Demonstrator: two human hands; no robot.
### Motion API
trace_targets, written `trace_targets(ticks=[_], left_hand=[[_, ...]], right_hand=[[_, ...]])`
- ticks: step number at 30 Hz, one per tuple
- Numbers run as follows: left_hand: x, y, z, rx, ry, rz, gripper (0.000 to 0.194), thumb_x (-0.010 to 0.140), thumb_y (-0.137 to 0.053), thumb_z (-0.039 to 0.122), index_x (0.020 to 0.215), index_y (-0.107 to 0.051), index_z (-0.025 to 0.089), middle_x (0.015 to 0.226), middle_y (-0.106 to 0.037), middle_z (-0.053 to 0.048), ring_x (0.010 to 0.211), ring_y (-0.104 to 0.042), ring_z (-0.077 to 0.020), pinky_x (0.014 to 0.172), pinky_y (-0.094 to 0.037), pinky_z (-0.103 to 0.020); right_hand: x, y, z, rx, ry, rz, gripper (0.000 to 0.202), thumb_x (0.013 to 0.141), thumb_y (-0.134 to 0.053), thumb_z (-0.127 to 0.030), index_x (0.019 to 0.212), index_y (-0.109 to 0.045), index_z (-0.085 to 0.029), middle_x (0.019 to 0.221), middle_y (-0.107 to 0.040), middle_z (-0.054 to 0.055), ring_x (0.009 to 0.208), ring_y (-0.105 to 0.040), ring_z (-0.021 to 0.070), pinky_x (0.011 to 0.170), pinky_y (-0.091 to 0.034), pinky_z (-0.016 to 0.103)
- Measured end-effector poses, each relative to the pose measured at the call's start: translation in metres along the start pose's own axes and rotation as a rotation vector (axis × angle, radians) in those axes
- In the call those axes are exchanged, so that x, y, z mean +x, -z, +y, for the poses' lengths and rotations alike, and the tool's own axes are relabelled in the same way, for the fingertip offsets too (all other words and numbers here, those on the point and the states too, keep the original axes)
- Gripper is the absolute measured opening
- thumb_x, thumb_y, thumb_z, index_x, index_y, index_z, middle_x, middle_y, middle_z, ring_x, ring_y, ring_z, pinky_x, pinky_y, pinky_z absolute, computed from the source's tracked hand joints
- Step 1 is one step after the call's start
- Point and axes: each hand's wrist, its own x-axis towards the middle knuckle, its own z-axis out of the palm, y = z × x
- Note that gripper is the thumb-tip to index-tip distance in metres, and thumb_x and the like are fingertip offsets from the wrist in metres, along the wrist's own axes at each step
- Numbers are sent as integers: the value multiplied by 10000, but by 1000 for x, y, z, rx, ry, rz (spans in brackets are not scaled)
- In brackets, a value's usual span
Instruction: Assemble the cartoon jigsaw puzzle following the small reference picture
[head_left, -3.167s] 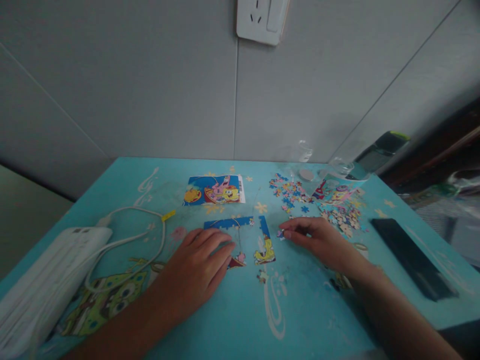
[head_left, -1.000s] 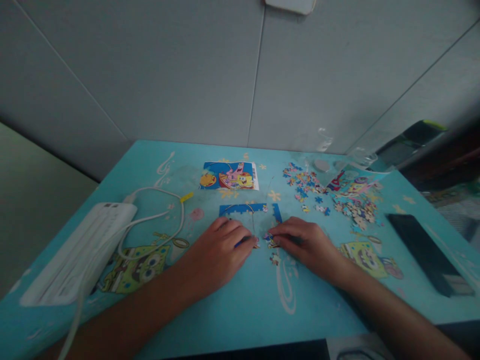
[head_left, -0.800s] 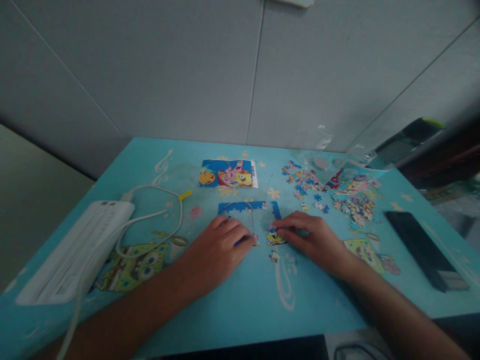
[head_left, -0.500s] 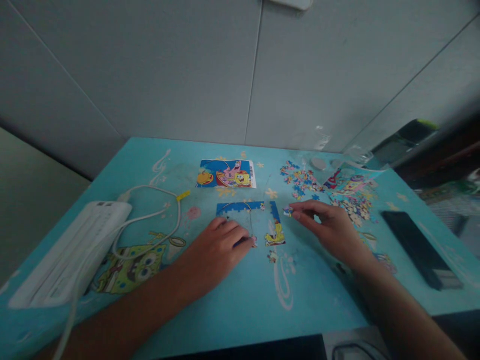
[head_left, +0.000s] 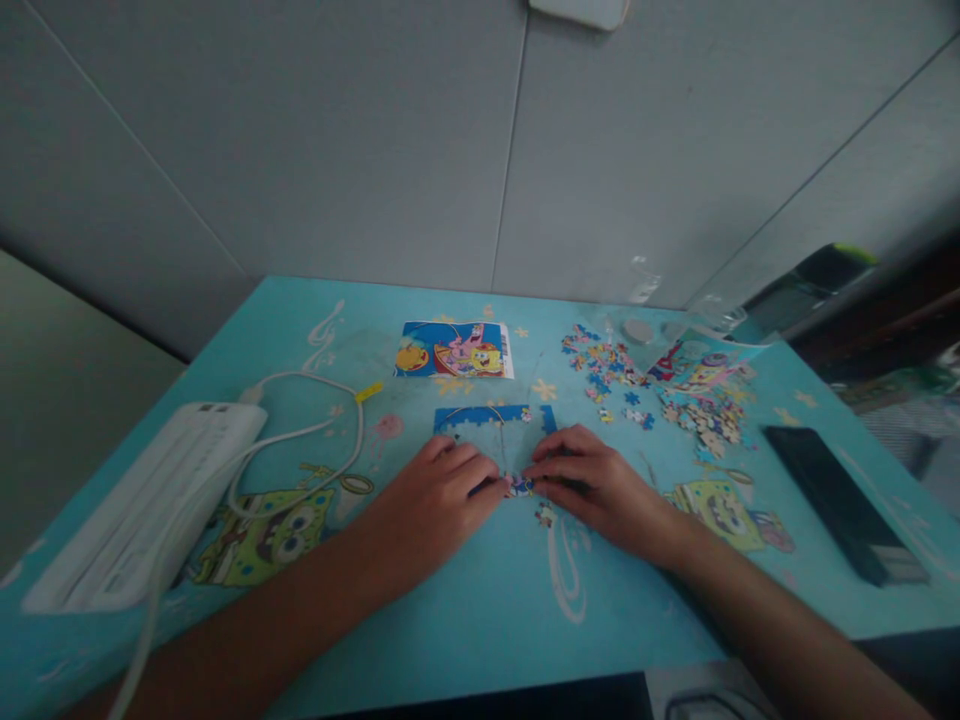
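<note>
A partly joined jigsaw puzzle frame (head_left: 480, 413) lies at the middle of the table, its blue top strip showing and its lower parts largely under my hands. My left hand (head_left: 459, 480) is curled over the lower left of the frame, thumb and fingertips closed on joined pieces there. From the other side, my right hand (head_left: 592, 485) pinches a small puzzle piece (head_left: 520, 487) at the bottom row, close against the left fingertips. Just below it lies a loose piece (head_left: 546, 515). The frame's right column is mostly hidden behind my right hand.
A picture card (head_left: 454, 350) lies beyond the puzzle. Loose puzzle pieces (head_left: 600, 360) are heaped at the back right, near a colourful plastic bag (head_left: 705, 362). A white power strip (head_left: 150, 500) with a cable is on the left. A dark long object (head_left: 840, 500) lies right.
My right hand has moved left and down with the puzzle piece, from right of the frame to its bottom row beside my left fingertips. My left hand has stayed in place.
</note>
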Motion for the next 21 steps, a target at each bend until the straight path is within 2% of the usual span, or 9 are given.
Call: trace_targets(ticks=[13, 18, 21], left_hand=[[2, -2, 1, 48, -1, -34, 232, 1021, -547, 197, 1228, -650, 215, 1007, -638, -47, 963, -567, -213, 845, -388, -390], [4, 0, 3, 57, 11, -57, 228, 1026, -531, 195, 1205, -666, 235, 973, -614, -43, 950, -560, -207, 832, -399, -376], [4, 1, 4, 58, 13, -62, 232, 1031, -517, 192, 1201, -669, 231, 982, -607, -48, 954, -557, -205, 838, -406, -377]], right_hand=[[-1, -3, -2, -93, -12, -15, 217, 982, -626, -250, 1163, -745, -250, 1151, -649, 91, 1086, -597, 233, 975, -505, 411], [-4, 7, -1, -82, -21, 9, 215, 967, -654, -261, 1163, -742, -250, 1158, -648, 89, 1090, -611, 223, 982, -505, 387], [-6, 14, 0, -80, -30, -30, 182, 957, -676, -268, 1122, -751, -256, 1150, -653, 79, 1086, -615, 216, 986, -494, 383]])
